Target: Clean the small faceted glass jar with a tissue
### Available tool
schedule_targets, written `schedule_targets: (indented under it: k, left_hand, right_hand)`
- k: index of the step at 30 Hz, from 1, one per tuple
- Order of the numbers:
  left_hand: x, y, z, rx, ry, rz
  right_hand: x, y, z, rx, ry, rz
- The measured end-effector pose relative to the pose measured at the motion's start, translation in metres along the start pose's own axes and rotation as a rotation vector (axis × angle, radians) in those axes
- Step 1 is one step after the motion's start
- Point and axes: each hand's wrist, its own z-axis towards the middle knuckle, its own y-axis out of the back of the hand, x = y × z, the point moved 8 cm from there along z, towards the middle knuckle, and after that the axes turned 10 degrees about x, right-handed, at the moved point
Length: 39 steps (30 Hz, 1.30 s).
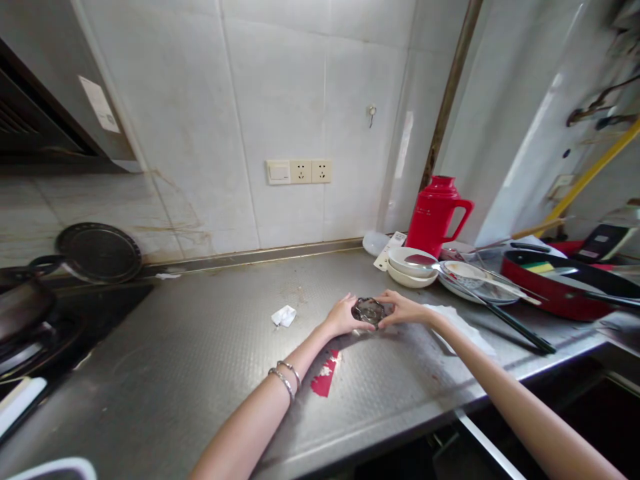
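Both hands grip a small dark glass ashtray [369, 311] from its two sides, at or just above the metal countertop [220, 347]. My left hand [345, 316] curls round the left side, thumb along the near edge. Opposite it, my right hand [397, 309] has fingers on the far rim and thumb at the near side. Parts of the rim are hidden by the fingers. A torn red strip [325, 377] lies on the counter nearer to me, and a crumpled white paper [284, 316] is to the left.
Stacked bowls [411, 277], a red thermos [436, 217], plates and a red pan [555, 290] crowd the right. A dark-handled utensil [505, 317] juts over the counter near a white cloth or paper [467, 332]. On the left is a stove [95, 320] with a pot [23, 297].
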Motion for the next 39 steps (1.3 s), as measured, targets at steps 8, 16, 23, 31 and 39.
schedule_targets:
  k: [8, 16, 23, 31, 39]
  left_hand:
    - [0.005, -0.003, 0.003, 0.003, 0.024, 0.104]
    - [0.008, 0.009, -0.018, 0.001, 0.177, -0.021]
    - [0.029, 0.057, -0.064, -0.405, 0.354, -0.487]
    - [0.055, 0.066, -0.124, -0.267, 0.497, -0.710]
    - [0.089, 0.122, -0.178, -0.439, 0.566, -0.403]
  right_hand:
    - [0.005, 0.002, -0.005, -0.009, -0.016, -0.037]
    - [0.032, 0.050, -0.018, -0.248, 0.060, 0.131]
    - [0.133, 0.056, 0.007, -0.585, 0.265, 0.103]
    - [0.228, -0.013, 0.082, -0.482, 0.329, 0.100]
    - [0.262, -0.062, 0.128, -0.460, 0.225, -0.039]
